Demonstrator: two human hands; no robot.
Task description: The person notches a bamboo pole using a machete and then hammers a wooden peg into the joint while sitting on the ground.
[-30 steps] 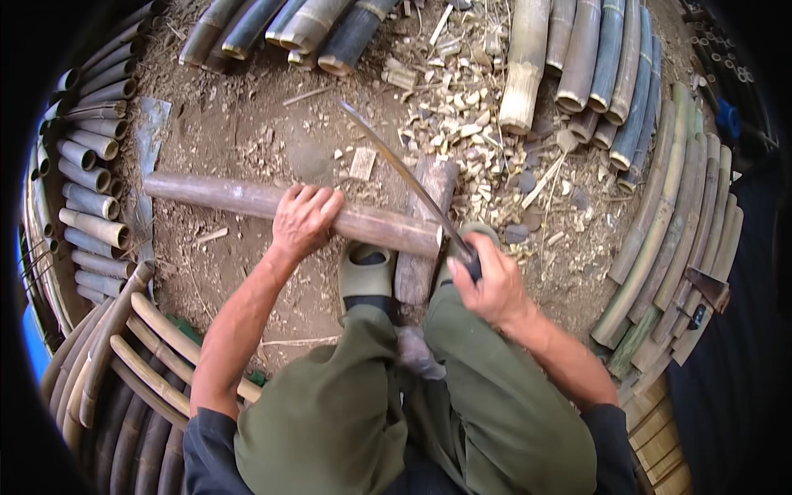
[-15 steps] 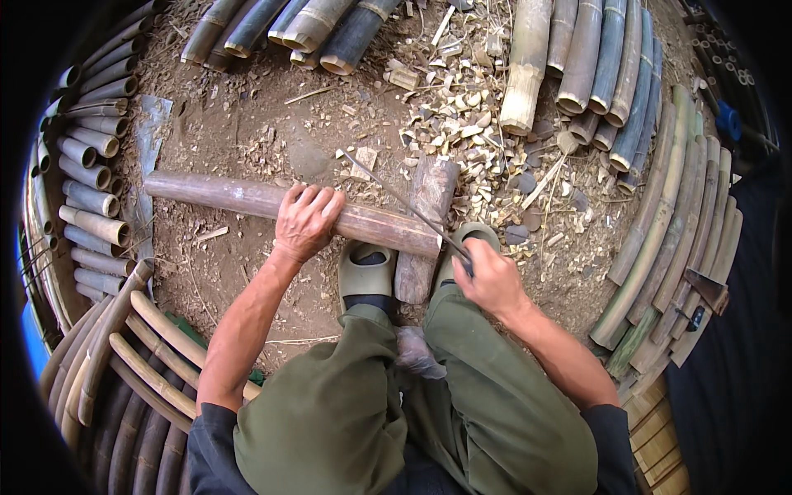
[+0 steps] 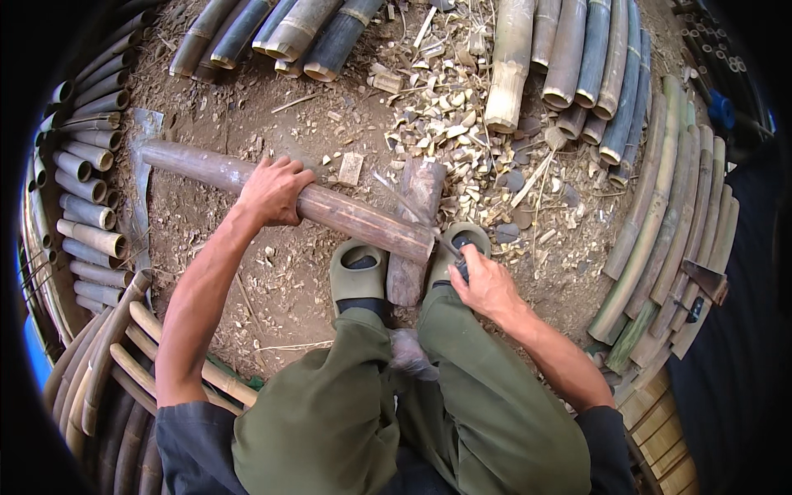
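Your left hand (image 3: 272, 191) wraps the bamboo pole (image 3: 289, 198) at centre frame — its long axis runs from upper left down to lower right, ending on the wooden block (image 3: 415, 227). Your right hand (image 3: 485, 286) is clenched on the knife (image 3: 412, 213) — blade pointing to the upper left.

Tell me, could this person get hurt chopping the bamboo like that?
Maybe. The right hand swings a blade at the end of the bamboo pole, right beside the feet in open slippers, so a slip might hit a foot. The left hand grips the same pole, so a glancing cut could slide toward it. The pole rests on a wooden block and might roll.
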